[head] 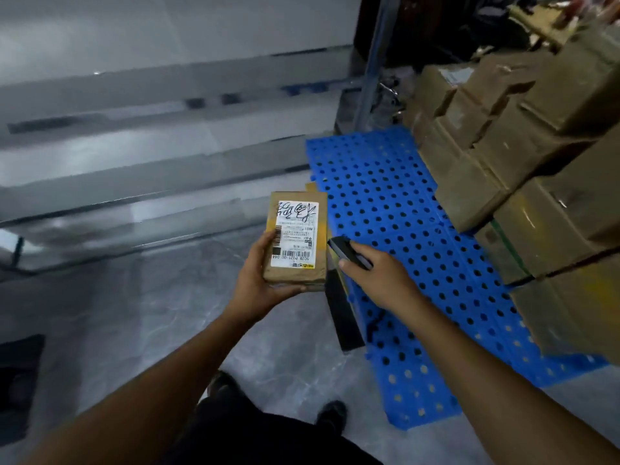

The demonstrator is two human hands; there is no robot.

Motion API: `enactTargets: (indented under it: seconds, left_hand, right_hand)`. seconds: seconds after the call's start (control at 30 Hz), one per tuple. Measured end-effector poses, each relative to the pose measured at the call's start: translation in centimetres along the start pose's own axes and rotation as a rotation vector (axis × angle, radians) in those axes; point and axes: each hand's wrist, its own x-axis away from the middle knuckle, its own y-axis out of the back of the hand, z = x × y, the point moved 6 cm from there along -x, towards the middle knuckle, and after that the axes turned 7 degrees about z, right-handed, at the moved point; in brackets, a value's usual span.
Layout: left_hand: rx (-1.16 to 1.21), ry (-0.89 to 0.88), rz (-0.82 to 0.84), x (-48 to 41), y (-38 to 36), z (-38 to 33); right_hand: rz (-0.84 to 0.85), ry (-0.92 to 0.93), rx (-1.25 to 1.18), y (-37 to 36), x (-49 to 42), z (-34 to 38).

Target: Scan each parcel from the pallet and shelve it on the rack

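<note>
Starting at the left of the frame, one grey rack (134, 156) runs across the upper left in several long, blurred shelf levels, and what lies on them cannot be made out. Below it is grey floor (151, 313), with one dark mat (20, 380) at the lower left edge.

Near the middle, the left hand (265, 280) holds one small brown parcel (298, 276) in the air over the floor, just left of the pallet's edge. The thumb lies along the parcel's left side and the fingers curl under its near end. One white label (297, 234) faces up, with black scribble at its far end and barcodes nearer the hand.

Just right of the parcel, the right hand (379, 273) has its fingers wrapped round one dark handheld scanner (345, 251). The scanner's end points at the parcel's right edge. Whether the two touch cannot be told. Under them one black strip (344, 313) lies along the pallet's left edge. At the bottom centre are two dark shoes, one (221, 384) to the left and one (332, 414) to the right.

One blue perforated pallet (385, 196) fills the centre right, its left part bare. On its right part brown cartons (536, 162) are stacked in several tiers to the frame's right edge. More than six show, but blur prevents an exact count. One blue-grey upright post (372, 62) stands behind the pallet's far corner.
</note>
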Motion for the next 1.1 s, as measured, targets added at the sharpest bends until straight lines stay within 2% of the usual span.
enactTargets:
  seconds: [0.2,0.47,0.7,0.97,1.1]
  left_hand:
    - [-0.021,-0.030,-0.252,0.8,14.1,0.6]
    - [-0.106,0.011,-0.464,4.4,36.1,3.2]
    - [-0.152,0.102,-0.598,5.6,52.2,6.4]
    - [-0.281,0.154,-0.758,1.7,64.0,12.8]
    - [-0.341,0.292,-0.777,-0.6,70.3,13.9]
  right_hand:
    - [0.079,0.210,0.052,-6.0,-6.7,13.6]
    - [0.224,0.424,0.146,-20.3,-15.5,32.3]
    - [0.363,0.462,0.090,-31.9,-21.9,44.2]
    - [0.485,0.513,0.131,-40.9,-34.5,53.6]
    - [0.576,0.507,0.163,-44.6,-39.0,59.1]
